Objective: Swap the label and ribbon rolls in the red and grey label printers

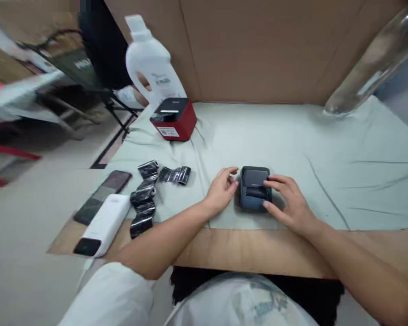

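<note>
A small dark grey box-shaped device (253,181) sits on the pale green cloth (292,145) near the table's front edge. My left hand (221,190) rests at its left side, fingers curled and fingertips touching its edge. My right hand (287,201) lies over its right side, fingers spread, with fingertips pressing on the device's top and front.
A red and black small printer (174,119) and a white plastic bottle (151,63) stand at the back left. Several black wrapped rolls (146,199), a dark phone (102,197) and a white power bank (104,224) lie at the left. Cardboard walls (258,45) back the table.
</note>
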A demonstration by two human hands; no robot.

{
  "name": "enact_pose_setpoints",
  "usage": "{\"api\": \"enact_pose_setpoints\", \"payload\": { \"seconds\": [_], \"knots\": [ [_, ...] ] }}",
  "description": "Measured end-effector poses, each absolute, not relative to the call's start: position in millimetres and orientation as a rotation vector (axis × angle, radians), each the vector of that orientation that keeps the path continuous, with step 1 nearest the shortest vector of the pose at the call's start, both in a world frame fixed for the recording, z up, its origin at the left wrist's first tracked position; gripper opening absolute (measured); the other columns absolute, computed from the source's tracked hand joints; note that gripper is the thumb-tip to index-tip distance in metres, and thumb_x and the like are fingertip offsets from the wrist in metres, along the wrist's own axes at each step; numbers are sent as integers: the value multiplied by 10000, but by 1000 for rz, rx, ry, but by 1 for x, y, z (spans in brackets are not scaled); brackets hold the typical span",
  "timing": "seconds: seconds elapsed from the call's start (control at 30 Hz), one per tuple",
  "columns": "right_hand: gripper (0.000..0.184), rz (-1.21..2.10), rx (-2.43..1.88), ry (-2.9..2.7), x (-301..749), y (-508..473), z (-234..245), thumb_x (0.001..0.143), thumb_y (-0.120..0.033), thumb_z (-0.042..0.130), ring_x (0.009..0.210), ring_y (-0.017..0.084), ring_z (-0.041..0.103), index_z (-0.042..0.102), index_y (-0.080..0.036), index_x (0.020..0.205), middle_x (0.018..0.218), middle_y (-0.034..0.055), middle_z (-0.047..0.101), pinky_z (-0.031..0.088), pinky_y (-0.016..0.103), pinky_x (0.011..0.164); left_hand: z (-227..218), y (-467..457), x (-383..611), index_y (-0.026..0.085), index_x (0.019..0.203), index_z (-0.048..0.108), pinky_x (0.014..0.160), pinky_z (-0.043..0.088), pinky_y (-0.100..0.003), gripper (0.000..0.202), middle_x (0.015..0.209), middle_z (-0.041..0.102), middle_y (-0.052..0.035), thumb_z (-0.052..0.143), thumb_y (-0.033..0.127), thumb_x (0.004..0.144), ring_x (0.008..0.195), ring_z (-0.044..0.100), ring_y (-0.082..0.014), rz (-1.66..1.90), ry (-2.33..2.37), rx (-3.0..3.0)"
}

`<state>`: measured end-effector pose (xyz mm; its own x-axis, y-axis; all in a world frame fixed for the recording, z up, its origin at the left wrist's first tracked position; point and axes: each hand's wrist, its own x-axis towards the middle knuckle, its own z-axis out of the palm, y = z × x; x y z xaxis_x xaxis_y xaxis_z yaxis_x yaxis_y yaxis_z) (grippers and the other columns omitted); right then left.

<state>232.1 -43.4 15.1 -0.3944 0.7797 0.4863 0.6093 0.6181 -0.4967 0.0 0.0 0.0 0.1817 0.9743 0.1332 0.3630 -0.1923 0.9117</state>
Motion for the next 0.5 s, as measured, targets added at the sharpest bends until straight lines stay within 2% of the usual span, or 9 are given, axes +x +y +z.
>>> {"api": "enact_pose_setpoints", "payload": {
  "seconds": [0.3,0.4,0.5],
  "knots": [
    [785,464,-1228,-2103,232,-44,6,769,-528,709,1321,329,408,346,-282,1420,1416,144,396,445,564,1035,5,-11,4,123,1156,541,705,516,-265,359,1111,586,-119,542,112,797,819,573,-125,968,1285,1545],
    [753,373,-1189,-2152,232,-44,8,780,-515,704,1318,336,401,371,-279,1412,1418,151,379,437,570,1038,9,-14,6,131,1123,557,698,521,-260,329,1120,586,-117,534,100,796,826,581,-126,963,1299,1572],
    [576,234,-1095,-2221,231,-44,11,804,-453,701,1307,351,389,500,-269,1311,1431,151,360,463,557,998,13,-14,7,137,1088,578,699,522,-254,297,1128,594,-111,534,93,798,832,581,-124,948,1319,1600]
  ]
}}
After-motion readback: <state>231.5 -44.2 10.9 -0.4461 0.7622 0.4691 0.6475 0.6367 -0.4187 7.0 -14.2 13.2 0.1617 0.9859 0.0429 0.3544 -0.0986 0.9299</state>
